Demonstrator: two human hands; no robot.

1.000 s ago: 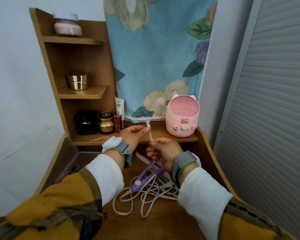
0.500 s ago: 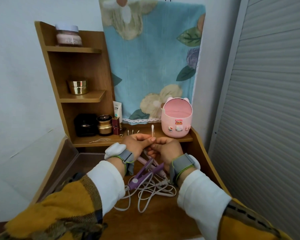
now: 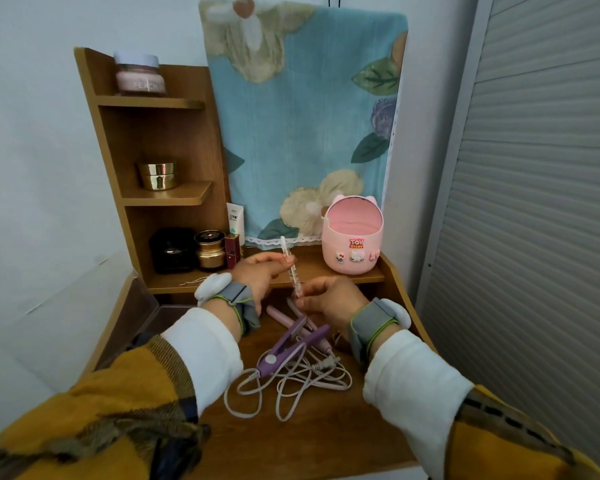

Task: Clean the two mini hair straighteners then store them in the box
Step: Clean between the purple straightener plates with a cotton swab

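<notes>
Box (image 3: 142, 318), of clear plastic, stands at the left edge of the counter (image 3: 326, 431); what is in it I cannot tell. A pink bin (image 3: 352, 244) on the low shelf has a "TOY STORY" sticker, and a jar (image 3: 139, 76) on top reads "PEACH". Both hands are raised over the counter. The left hand (image 3: 257, 271) has its fingers pinched on the upper part of a swab (image 3: 292, 274), and the right hand (image 3: 329, 299) pinches the lower end. The purple straightener (image 3: 291, 344) and the pink straightener (image 3: 278, 313) lie below the hands among cords (image 3: 291, 379).

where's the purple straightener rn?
Head view, centre: the purple straightener lies on the desk just below the right hand, crossing the pink straightener, amid tangled white cords.
</notes>
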